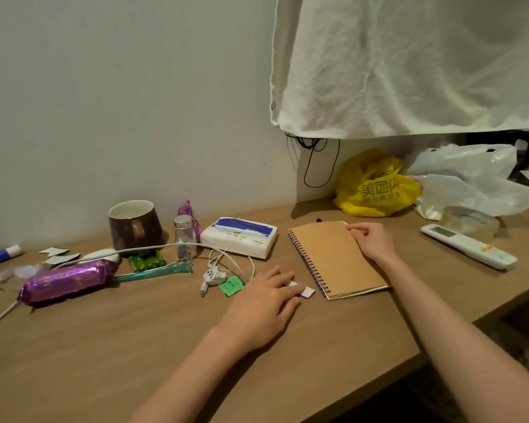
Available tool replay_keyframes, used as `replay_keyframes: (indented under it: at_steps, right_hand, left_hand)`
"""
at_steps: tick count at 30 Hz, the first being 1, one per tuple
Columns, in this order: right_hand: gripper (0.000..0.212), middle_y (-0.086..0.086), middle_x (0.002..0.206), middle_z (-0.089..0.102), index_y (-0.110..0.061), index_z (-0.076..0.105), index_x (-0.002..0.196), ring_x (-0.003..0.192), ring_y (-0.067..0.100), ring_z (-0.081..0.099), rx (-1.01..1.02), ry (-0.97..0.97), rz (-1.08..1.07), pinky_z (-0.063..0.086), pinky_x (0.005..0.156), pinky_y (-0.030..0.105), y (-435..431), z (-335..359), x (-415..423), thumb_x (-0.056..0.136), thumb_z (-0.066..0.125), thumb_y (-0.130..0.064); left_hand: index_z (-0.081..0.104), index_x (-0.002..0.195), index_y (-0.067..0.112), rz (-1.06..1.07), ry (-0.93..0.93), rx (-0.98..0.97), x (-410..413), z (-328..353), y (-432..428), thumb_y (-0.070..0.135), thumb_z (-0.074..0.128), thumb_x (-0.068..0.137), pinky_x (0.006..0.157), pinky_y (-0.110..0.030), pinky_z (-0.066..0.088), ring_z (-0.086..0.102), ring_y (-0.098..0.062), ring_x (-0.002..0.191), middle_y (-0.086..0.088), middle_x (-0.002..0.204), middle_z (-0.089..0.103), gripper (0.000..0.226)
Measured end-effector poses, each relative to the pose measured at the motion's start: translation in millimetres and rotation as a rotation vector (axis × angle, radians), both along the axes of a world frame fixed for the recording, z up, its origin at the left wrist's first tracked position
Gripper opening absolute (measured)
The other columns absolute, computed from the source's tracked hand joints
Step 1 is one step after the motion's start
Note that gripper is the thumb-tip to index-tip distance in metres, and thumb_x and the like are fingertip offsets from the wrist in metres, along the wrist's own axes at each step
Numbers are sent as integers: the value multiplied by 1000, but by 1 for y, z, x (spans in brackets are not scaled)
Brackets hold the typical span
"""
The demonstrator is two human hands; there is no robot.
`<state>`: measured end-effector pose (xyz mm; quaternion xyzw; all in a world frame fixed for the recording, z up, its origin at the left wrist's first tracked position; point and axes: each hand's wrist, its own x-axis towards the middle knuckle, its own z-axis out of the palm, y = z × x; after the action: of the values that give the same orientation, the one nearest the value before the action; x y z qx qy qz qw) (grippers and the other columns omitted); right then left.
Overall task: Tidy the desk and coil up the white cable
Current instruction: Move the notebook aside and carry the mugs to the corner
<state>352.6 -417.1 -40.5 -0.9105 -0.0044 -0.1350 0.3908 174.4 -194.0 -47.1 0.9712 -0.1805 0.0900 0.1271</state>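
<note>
A white cable [153,247] runs loose across the wooden desk [135,346], from the left edge past the mug to a tangle with a white plug [212,275] near the middle. My left hand [264,303] lies flat on the desk with its fingertips on a small white paper scrap [306,291]. To its right lies a brown spiral notebook [327,257], shut. My right hand [371,241] rests on the notebook's cover, its fingers curled at the far edge.
Left side: brown mug [135,225], small glass jar [185,239], tissue pack [240,236], purple wrapper [66,280], green batteries [145,261], green packet [231,285], blue tube [0,256]. Right side: yellow bag [376,186], white plastic bags [471,178], tape roll [469,222], white remote [468,245]. A white cloth [409,62] hangs above.
</note>
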Motion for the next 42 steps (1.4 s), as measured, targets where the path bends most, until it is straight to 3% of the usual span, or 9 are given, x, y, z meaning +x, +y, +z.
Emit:
replay_keyframes:
  at_steps: [4,10,14,18,23,32,42]
  right_hand:
    - [26,7,115,68,-26,69,113,104,28,61,-341,-111,-94,49,77,34,8,-7,5,97,48,-25]
    - [34,10,134,53,-27,60,127,123,30,43,-609,-148,-31,39,98,43,14,1,-20,97,44,-28]
    - [46,4,150,38,-31,43,141,135,26,34,-716,-23,127,28,111,41,23,2,-66,98,36,-46]
    - [67,1,161,10,-41,16,149,145,35,12,-706,235,208,14,118,50,25,-4,-103,89,19,-71]
    - [91,2,161,-5,-44,2,149,146,38,0,-752,311,249,6,115,58,28,-1,-107,71,18,-89]
    - [74,2,161,10,-40,15,150,146,35,11,-776,177,303,15,117,51,42,-3,-46,85,27,-74]
    - [64,0,161,12,-42,19,148,147,32,10,-709,118,302,10,117,51,57,-11,-11,90,24,-68]
  left_hand:
    - [36,142,34,48,-7,-6,0,-5,0,43,30,99,115,-28,17,11,-11,145,9,154,27,45]
    - [25,147,28,88,17,-58,0,-7,3,46,30,98,117,-30,17,4,-8,146,9,157,16,52]
    - [29,146,27,85,-60,-67,-6,-4,3,41,33,98,114,-26,22,17,-8,142,9,154,26,49]
    - [44,136,29,76,-127,-53,-12,-2,3,36,35,98,99,-26,42,37,-8,128,8,140,44,39]
    - [42,139,29,103,-114,-44,-13,-4,2,36,32,99,97,-27,43,39,-9,127,9,140,45,42]
    - [33,144,27,169,-32,-117,-10,-7,4,39,32,99,106,-31,38,28,-10,137,7,149,34,47]
    - [31,145,26,171,-54,-143,-6,-10,4,38,32,99,108,-29,33,25,-9,138,6,149,32,48]
